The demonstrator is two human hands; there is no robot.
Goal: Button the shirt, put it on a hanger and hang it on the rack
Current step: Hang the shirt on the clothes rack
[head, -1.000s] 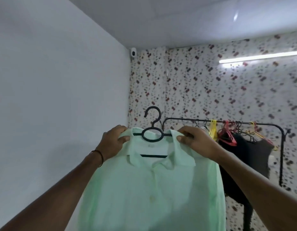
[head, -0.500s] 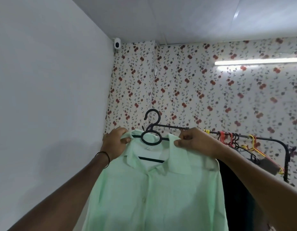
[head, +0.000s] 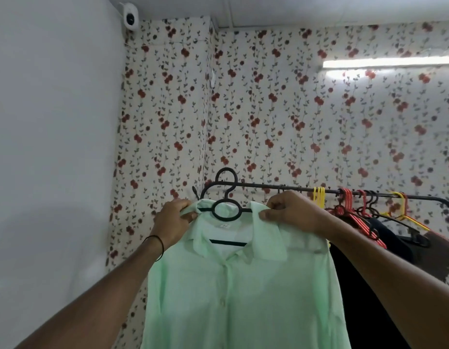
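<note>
A pale green shirt, buttoned down the front, hangs on a black plastic hanger. My left hand pinches the shirt's left shoulder over the hanger's arm. My right hand grips the right shoulder the same way. The hanger's hook overlaps the left end of the black rack rail; whether the hook rests on the rail I cannot tell. The shirt's lower part runs out of frame.
Further right on the rail hang empty yellow hangers, red hangers and dark garments. A grey wall stands close on the left, flowered wallpaper behind. A small camera sits in the ceiling corner.
I have carried the shirt and hanger forward to the rack; the hook, earlier apart from the rail, now overlaps its left end. Both hands keep their hold.
</note>
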